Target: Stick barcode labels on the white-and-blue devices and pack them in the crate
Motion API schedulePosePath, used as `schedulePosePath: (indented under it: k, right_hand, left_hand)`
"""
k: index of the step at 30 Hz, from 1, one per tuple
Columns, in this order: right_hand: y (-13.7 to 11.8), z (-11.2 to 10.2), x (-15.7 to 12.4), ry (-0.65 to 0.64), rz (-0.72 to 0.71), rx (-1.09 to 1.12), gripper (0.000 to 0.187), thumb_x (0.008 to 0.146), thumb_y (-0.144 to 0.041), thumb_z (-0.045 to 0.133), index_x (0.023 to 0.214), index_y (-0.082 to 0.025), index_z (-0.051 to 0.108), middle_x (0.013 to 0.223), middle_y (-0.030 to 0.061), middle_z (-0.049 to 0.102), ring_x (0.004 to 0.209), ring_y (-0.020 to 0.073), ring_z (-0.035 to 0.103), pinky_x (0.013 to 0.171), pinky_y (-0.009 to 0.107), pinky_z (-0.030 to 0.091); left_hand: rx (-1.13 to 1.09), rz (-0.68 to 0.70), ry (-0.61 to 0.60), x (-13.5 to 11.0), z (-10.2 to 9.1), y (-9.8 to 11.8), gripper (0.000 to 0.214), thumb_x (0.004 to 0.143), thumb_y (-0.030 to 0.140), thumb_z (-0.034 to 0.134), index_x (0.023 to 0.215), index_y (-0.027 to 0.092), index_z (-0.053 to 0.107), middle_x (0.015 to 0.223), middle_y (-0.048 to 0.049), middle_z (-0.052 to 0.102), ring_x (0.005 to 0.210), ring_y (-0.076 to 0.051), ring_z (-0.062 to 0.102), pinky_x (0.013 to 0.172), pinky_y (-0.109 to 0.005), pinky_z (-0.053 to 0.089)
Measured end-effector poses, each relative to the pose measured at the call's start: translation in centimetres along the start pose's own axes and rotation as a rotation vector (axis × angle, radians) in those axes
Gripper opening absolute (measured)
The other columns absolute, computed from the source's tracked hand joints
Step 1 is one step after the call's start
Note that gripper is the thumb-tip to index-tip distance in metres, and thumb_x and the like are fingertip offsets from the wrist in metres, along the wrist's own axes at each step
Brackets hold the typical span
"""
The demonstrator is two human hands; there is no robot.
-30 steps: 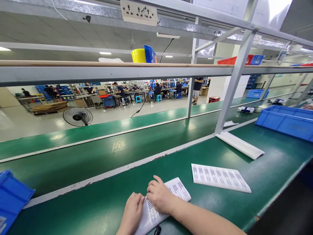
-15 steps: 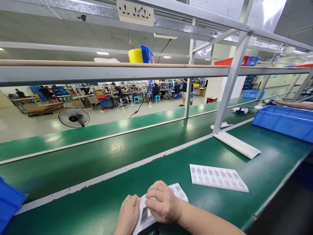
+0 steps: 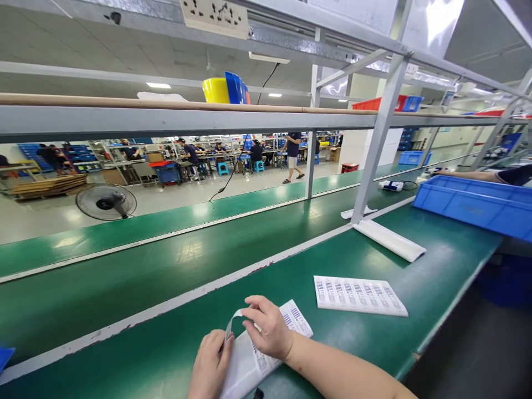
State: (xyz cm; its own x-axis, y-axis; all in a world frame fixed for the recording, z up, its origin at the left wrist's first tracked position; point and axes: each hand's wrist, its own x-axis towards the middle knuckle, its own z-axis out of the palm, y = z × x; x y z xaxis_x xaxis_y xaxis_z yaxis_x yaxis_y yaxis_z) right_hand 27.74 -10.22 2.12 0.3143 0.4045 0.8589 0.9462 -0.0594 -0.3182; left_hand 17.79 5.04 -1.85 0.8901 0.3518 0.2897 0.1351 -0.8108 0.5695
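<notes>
A white sheet of barcode labels [image 3: 253, 357] lies on the green bench [image 3: 366, 260] right in front of me. My left hand [image 3: 208, 363] presses on the sheet's near left end. My right hand [image 3: 266, 327] pinches a narrow white strip [image 3: 231, 323] that curls up off the sheet's left part. To the right, a second sheet of barcode labels [image 3: 358, 295] lies flat, touched by neither hand.
A long white folded piece [image 3: 390, 239] lies by the grey frame post [image 3: 372, 144]. A blue bin [image 3: 474, 206] stands at the right, with another person's arm [image 3: 477, 176] reaching behind it. Beyond the bench runs a green conveyor belt [image 3: 187, 255]; a fan [image 3: 106, 202] stands on the floor behind.
My right hand has lifted and is peeling a white strip up from the sheet; earlier both hands lay flat on it. The view has swung to the right, and another person's arm has come in at the right.
</notes>
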Motion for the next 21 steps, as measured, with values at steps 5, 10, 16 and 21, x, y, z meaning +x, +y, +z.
schedulePosePath:
  k: [5, 10, 16, 21]
  right_hand:
    - [1.0, 0.9, -0.4, -0.034, 0.033, -0.043, 0.020, 0.080, -0.020, 0.045, 0.093, -0.016, 0.061, 0.096, 0.0097, 0.063, 0.080, 0.0144, 0.059, 0.072, 0.027, 0.050]
    - [1.9, 1.9, -0.7, -0.086, 0.054, -0.086, 0.021, 0.084, -0.021, 0.040, 0.075, -0.019, 0.059, 0.069, 0.0024, 0.064, 0.062, 0.0121, 0.058, 0.058, 0.023, 0.047]
    - [1.8, 2.1, -0.4, -0.098, 0.082, -0.139, 0.026, 0.087, -0.026, 0.038, 0.091, -0.018, 0.062, 0.072, 0.0032, 0.066, 0.062, 0.0127, 0.059, 0.059, 0.023, 0.047]
    - [2.1, 1.9, -0.4, -0.070, 0.120, -0.113, 0.026, 0.086, -0.026, 0.040, 0.094, -0.017, 0.063, 0.075, 0.0046, 0.068, 0.066, 0.0141, 0.061, 0.061, 0.025, 0.048]
  left_hand:
    - [0.005, -0.008, 0.023, 0.1, 0.2, -1.9, 0.033, 0.074, 0.035, 0.040, 0.090, 0.020, 0.064, 0.097, -0.0064, 0.066, 0.096, -0.025, 0.058, 0.088, -0.042, 0.047]
    - [0.082, -0.026, -0.045, 0.1, -0.6, -1.6, 0.036, 0.060, 0.026, 0.040, 0.085, 0.021, 0.065, 0.095, -0.0048, 0.066, 0.095, -0.025, 0.057, 0.087, -0.042, 0.047]
    - [0.125, -0.090, -0.159, 0.4, -1.8, -1.0, 0.035, 0.061, 0.033, 0.043, 0.087, 0.021, 0.064, 0.098, -0.0041, 0.066, 0.096, -0.026, 0.057, 0.087, -0.041, 0.045]
    - [0.106, -0.124, -0.131, 0.5, -1.7, -0.8, 0.037, 0.062, 0.038, 0.041, 0.085, 0.020, 0.064, 0.096, -0.0054, 0.067, 0.096, -0.027, 0.057, 0.087, -0.040, 0.046]
